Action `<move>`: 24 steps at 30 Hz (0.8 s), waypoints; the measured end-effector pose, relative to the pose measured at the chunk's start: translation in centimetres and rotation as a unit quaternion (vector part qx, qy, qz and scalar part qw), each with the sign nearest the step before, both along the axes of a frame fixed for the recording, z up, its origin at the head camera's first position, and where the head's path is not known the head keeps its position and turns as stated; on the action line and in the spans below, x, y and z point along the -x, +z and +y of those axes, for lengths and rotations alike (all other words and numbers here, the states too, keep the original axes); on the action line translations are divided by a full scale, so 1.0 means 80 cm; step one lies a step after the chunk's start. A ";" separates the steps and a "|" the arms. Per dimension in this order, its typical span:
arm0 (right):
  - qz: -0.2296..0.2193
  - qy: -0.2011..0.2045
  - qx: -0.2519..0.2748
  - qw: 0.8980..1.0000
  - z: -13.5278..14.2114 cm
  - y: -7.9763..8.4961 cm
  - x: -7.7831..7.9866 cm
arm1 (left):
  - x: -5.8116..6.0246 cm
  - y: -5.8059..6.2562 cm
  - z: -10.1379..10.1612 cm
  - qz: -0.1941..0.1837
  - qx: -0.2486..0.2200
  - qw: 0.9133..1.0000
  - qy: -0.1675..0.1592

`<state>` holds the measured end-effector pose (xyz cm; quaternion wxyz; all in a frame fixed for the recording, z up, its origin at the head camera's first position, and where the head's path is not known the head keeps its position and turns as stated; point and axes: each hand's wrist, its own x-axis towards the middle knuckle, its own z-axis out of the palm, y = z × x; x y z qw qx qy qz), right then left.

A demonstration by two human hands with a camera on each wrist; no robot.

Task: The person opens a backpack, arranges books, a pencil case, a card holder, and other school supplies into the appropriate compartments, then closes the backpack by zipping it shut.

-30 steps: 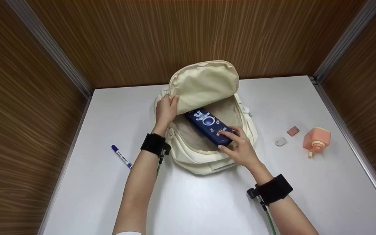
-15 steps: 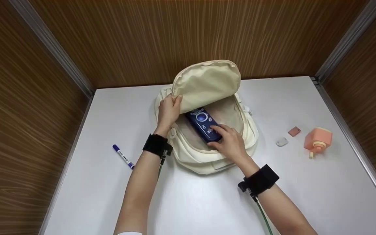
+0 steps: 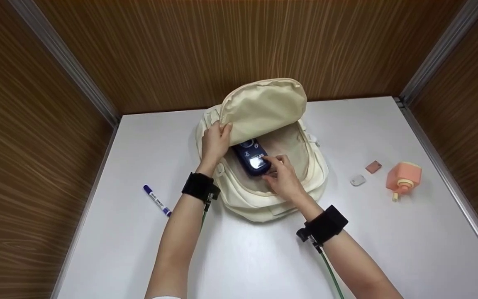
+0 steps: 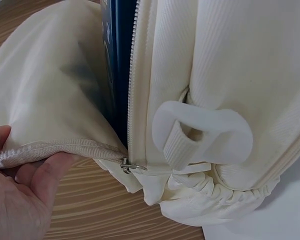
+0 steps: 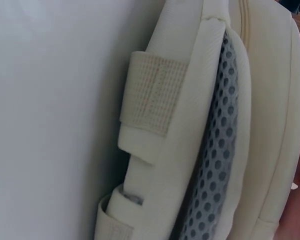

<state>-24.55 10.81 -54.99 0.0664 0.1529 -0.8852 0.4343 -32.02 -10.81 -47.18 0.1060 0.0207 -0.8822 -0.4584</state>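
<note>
A cream backpack (image 3: 247,207) lies on the table with its main compartment unzipped. My left hand (image 3: 215,143) pinches the edge of its raised flap (image 3: 264,104); the left wrist view shows thumb and fingers on the flap's hem (image 4: 65,148). Inside the opening lies a dark blue hard pencil case (image 3: 252,160) with printed pictures, its far end hidden beneath the flap. My right hand (image 3: 285,178) holds the near end of the case between thumb and fingers. In the right wrist view, backpack straps (image 5: 185,150) fill the middle, and only part of the hand shows at the right edge.
A blue-capped marker (image 3: 157,201) lies left of my left forearm. Right of the backpack are a small grey-white piece (image 3: 358,180), a small reddish rectangular piece (image 3: 374,167) and a pink pump bottle (image 3: 404,178) on its side. Wood-grain panels (image 3: 239,41) enclose the table.
My right hand has moved left and slightly up, and the pencil case has slid deeper under the flap. My left hand keeps the flap raised, having shifted slightly right.
</note>
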 end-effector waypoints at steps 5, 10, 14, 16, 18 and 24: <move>0.022 0.029 -0.064 0.997 0.007 0.008 -0.013 | 0.001 -0.002 -0.001 0.005 -0.003 1.000 -0.005; 0.119 0.063 -0.181 0.974 0.007 0.017 -0.027 | 0.000 -0.003 -0.001 0.008 -0.002 1.000 0.000; 0.133 0.115 -0.251 0.952 0.004 0.020 -0.032 | 0.000 -0.002 -0.002 0.007 0.008 1.000 -0.002; 0.123 0.125 -0.268 0.947 0.003 0.022 -0.031 | 0.000 -0.001 -0.003 0.007 0.015 1.000 -0.002; 0.107 0.128 -0.272 0.948 0.003 0.023 -0.029 | 0.000 -0.001 -0.004 0.006 0.016 1.000 0.000; 0.064 0.143 -0.267 0.951 0.003 0.026 -0.018 | 0.000 -0.001 -0.005 0.006 0.015 1.000 -0.003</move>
